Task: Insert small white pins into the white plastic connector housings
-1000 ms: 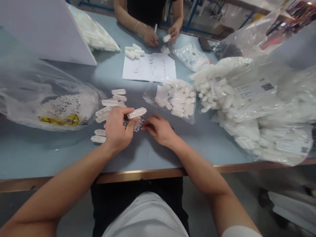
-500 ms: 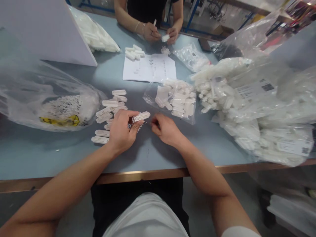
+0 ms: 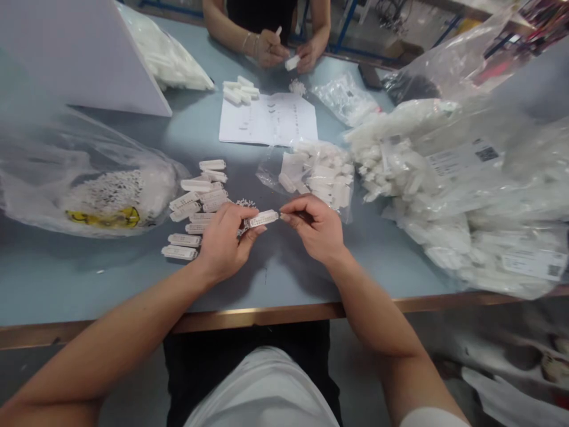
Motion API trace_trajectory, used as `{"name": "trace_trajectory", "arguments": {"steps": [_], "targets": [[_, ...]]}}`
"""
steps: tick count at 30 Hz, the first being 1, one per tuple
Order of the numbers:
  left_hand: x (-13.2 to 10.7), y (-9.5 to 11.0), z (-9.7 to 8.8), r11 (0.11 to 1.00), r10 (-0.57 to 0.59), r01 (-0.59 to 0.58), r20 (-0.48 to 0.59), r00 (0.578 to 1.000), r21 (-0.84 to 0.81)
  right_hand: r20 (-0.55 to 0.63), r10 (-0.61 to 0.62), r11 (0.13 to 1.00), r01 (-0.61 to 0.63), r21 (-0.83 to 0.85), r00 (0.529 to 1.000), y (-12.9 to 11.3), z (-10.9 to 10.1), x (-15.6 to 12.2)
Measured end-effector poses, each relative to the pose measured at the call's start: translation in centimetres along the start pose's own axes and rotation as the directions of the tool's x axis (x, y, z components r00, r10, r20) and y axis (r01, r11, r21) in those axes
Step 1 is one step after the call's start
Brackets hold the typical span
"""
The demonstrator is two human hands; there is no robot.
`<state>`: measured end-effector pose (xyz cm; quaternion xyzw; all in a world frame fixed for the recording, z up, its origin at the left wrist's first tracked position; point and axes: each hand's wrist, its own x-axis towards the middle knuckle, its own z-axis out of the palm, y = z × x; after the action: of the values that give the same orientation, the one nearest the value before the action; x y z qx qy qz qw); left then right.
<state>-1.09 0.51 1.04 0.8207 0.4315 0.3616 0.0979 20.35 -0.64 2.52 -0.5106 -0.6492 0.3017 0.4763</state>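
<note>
Left hand [image 3: 226, 240] hid one end of oblong white plastic piece [image 3: 264, 219]; print [image 3: 276, 123] on white paper sheet [image 3: 232, 123] was unreadably small.

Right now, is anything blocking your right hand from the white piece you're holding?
Nothing visible stands between them: the right hand is right by one end of the white piece in the left hand.

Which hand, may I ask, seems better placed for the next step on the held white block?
Probably the right hand, poised at the free end of the white block; the left hand holds the other end.
</note>
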Motion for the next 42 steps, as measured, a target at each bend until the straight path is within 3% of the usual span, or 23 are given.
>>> {"name": "trace_trajectory", "arguments": {"steps": [5, 15, 18, 20, 25, 30, 34, 36, 39, 42], "targets": [[0.0, 0.2, 0.0, 0.995, 0.097, -0.098, -0.050, 0.994, -0.017, 0.021, -0.174, 0.982, 0.176, -0.071, 0.984, 0.0, 0.1, -0.1], [-0.2, 0.3, 0.1, 0.989, 0.145, -0.147, -0.074, 0.987, -0.029, 0.029, -0.244, 0.965, 0.245, -0.097, 0.969, 0.3, 0.3, -0.2], [-0.2, 0.2, 0.1, 0.984, 0.176, -0.179, -0.090, 0.980, -0.027, 0.070, -0.146, 0.989, 0.148, -0.026, 0.987, 0.3, 0.3, -0.1], [-0.2, 0.1, 0.2, 0.978, 0.201, -0.206, -0.106, 0.974, -0.031, 0.130, -0.031, 0.995, 0.018, 0.100, 0.991, 0.3, 0.2, 0.0], [-0.3, 0.0, 0.4, 0.963, 0.255, -0.263, -0.112, 0.960, -0.062, 0.385, 0.185, 0.880, -0.327, 0.345, 0.904, 0.3, -0.3, 0.3], [-0.4, -0.2, 0.4, 0.970, 0.229, -0.235, -0.087, 0.970, -0.063, 0.403, 0.220, 0.868, -0.367, 0.335, 0.888, 0.3, -0.1, 0.3], [0.0, -0.5, 0.0, 0.999, 0.046, -0.049, -0.085, 0.995, -0.025, 0.314, 0.243, 0.837, -0.362, 0.410, 0.918, 0.9, 1.0, 0.4], [0.2, -0.7, -0.4, 0.995, -0.098, 0.101, -0.128, 0.987, 0.024, 0.273, 0.225, 0.891, -0.311, 0.332, 0.935, 1.2, 1.7, 0.4], [0.5, -1.1, -0.6, 0.969, -0.227, 0.241, -0.186, 0.956, 0.053, 0.301, 0.085, 0.996, -0.078, -0.036, 0.950, 1.5, 2.8, 0.3], [0.6, -1.3, -0.4, 0.966, -0.245, 0.256, -0.178, 0.953, 0.042, 0.444, -0.015, 0.921, 0.184, -0.342, 0.896, 1.4, 4.0, 0.3]]}}
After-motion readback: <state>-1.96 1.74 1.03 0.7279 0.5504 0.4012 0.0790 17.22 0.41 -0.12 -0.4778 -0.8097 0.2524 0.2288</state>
